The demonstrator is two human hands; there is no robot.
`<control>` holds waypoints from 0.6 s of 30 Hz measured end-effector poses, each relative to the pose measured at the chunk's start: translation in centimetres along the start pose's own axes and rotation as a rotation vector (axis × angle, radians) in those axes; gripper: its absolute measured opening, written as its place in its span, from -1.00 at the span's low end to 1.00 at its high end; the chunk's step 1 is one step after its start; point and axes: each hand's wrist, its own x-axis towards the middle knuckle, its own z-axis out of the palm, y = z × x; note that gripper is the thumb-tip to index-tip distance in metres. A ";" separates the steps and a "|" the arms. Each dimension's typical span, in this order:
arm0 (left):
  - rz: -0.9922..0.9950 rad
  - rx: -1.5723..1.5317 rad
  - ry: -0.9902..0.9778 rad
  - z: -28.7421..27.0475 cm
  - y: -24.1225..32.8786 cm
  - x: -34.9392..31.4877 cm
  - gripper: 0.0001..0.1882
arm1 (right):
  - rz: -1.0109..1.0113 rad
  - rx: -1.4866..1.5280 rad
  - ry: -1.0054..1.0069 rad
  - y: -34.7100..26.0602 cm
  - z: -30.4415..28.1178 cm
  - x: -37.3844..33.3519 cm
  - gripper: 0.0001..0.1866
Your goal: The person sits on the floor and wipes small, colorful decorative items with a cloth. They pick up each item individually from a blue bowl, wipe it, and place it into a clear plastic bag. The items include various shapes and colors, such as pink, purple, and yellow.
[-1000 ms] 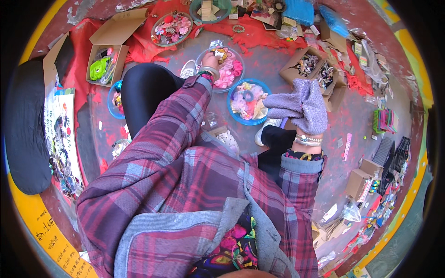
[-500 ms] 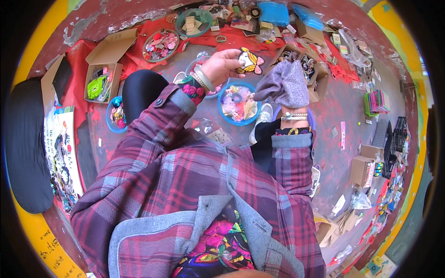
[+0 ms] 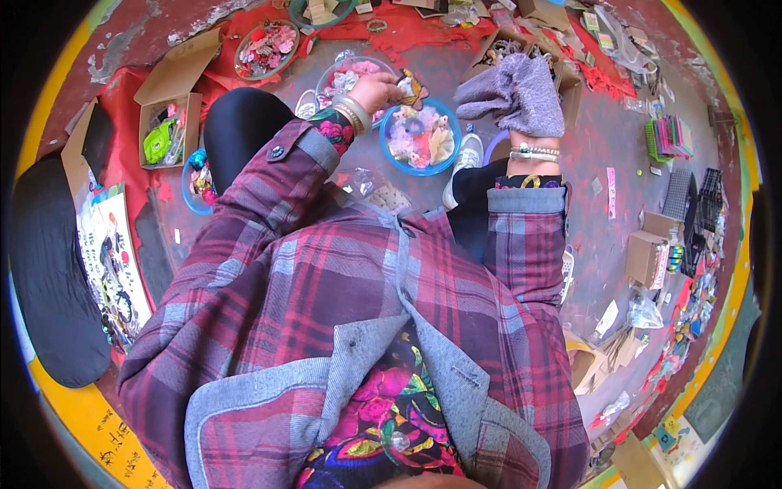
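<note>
My left hand [image 3: 379, 91] pinches a small cartoon-girl patch [image 3: 413, 90] with yellow hair and a dark outline. It hangs just above the far rim of a blue round basin [image 3: 383, 155] of pale pink and cream pieces. My right hand [image 3: 523, 142] is inside a fuzzy grey-purple knit piece [image 3: 521, 98], perhaps a hat. Only the wrist, with its bracelets, shows below the fabric, and the fingers are hidden. Under my left hand, a clear basin [image 3: 322, 77] holds pink and white pieces.
An open cardboard box [image 3: 198, 130] with a green item stands at the left. A tub of red and pink trinkets [image 3: 269, 49] sits farther back. Open boxes [image 3: 570, 98] lie behind my right hand. A green rack [image 3: 652, 140] and a small carton [image 3: 643, 261] stand at the right.
My left hand has moved slightly nearer with the patch, which has turned to a different angle. My right hand, in the knit piece, has shifted a little right and up. The view has tilted down slightly.
</note>
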 end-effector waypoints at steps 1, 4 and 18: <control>-0.021 0.108 0.002 0.0 -1.4 0.1 -0.83 | 0.073 0.023 -0.200 0.0 -1.4 0.5 -0.78; -0.167 0.397 -0.049 0.1 -5.5 0.9 -0.85 | 0.146 0.029 -0.385 0.1 -3.6 0.9 -0.78; 0.044 1.875 -0.546 -3.9 -24.4 9.1 -0.71 | 0.196 0.183 -0.069 -0.2 0.1 -0.3 -0.79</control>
